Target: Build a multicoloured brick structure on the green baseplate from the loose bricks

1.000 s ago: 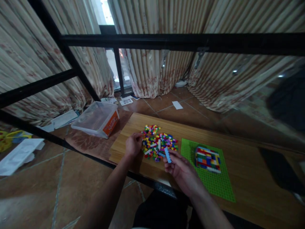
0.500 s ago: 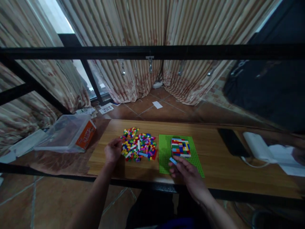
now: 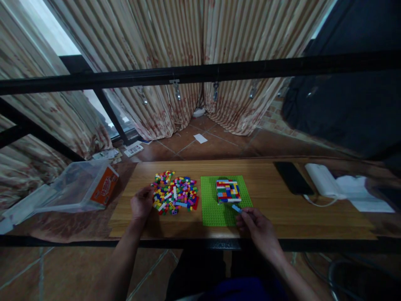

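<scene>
My right hand point(image 3: 255, 223) pinches a light blue toy brick point(image 3: 237, 208) between thumb and fingers. The brick is over the green baseplate point(image 3: 211, 215), just in front of a block of multicoloured bricks point(image 3: 228, 191) that stands on it. My left hand point(image 3: 141, 203) is at the left edge of a loose pile of small coloured bricks point(image 3: 175, 194). Its fingers are curled together, and whatever they may hold is hidden.
A clear plastic box point(image 3: 78, 184) with an orange label stands left of the wooden tabletop point(image 3: 266, 221). To the right lie a black phone point(image 3: 293, 177), a white power bank point(image 3: 322, 179) with a cable, and white paper point(image 3: 369, 202). A black bar point(image 3: 200, 73) crosses beyond the table.
My right hand has moved rightward across the baseplate with the light blue brick, from the built block's left side to its right. My left hand stays by the pile. The view has shifted slightly.
</scene>
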`<state>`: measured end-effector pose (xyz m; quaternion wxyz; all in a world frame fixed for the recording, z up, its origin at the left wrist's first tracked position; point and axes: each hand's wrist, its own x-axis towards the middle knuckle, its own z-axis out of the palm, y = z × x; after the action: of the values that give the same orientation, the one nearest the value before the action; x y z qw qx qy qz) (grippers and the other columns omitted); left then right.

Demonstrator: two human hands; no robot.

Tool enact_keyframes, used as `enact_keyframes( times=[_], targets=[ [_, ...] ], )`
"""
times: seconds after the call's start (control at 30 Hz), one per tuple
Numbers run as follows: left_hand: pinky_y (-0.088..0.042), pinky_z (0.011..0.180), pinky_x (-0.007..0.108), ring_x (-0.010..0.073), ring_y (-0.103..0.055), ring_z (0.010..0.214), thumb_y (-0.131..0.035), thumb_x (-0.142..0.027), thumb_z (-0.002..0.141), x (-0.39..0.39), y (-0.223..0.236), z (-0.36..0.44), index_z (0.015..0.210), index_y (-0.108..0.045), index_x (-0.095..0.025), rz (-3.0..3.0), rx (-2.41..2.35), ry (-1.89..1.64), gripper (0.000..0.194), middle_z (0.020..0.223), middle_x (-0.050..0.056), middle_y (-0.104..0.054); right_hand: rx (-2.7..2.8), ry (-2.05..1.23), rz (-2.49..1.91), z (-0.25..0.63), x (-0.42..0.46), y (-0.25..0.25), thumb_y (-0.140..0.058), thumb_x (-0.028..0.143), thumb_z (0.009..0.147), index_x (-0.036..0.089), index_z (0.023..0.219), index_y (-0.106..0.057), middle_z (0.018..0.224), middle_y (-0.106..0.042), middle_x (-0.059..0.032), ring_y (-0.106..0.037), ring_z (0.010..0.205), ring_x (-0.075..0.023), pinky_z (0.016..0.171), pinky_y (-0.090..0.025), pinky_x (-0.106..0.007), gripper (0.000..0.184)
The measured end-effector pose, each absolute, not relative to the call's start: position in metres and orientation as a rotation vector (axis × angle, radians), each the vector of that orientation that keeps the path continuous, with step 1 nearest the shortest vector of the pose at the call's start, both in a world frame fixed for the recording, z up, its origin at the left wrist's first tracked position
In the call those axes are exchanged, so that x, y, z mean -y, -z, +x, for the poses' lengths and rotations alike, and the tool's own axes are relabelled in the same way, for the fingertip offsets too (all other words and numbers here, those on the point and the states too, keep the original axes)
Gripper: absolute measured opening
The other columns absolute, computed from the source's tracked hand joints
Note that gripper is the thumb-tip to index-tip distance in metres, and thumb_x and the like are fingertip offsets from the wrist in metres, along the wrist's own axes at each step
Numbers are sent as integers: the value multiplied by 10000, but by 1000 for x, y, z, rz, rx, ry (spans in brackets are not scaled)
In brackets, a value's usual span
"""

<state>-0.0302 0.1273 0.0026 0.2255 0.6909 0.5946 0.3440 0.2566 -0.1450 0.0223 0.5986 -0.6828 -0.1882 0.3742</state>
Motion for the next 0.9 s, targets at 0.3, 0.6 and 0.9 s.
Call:
enact_keyframes(
  times=[0.3,0.6,0.9],
  targets=[
    [-544,709,275,220,-699,830,-551,-368,781,-128,-3,-30,926,-729,-211,2002,-1621,-913,279,924,56,-757,564,-569,-1759,271,146,-12,-685,589,722,211,864,-711,905,-722,-67,-655,872,-239,797,-497,-362,405],
    [-543,844,318,213,-671,936,-552,-416,813,-127,0,-31,868,-709,-197,2080,-1496,-1060,274,1040,75,-703,644,-579,-1638,293,121,-12,-736,511,688,235,824,-752,874,-744,-45,-662,852,-222,827,-490,-376,308],
    [-475,889,419,250,-622,901,-571,-397,846,-101,-27,-6,883,-688,-191,2422,-1496,-1341,240,916,88,-677,763,-715,-1555,316,99,-11,-746,434,680,204,809,-748,827,-738,-39,-657,795,-195,786,-500,-351,264]
  ],
)
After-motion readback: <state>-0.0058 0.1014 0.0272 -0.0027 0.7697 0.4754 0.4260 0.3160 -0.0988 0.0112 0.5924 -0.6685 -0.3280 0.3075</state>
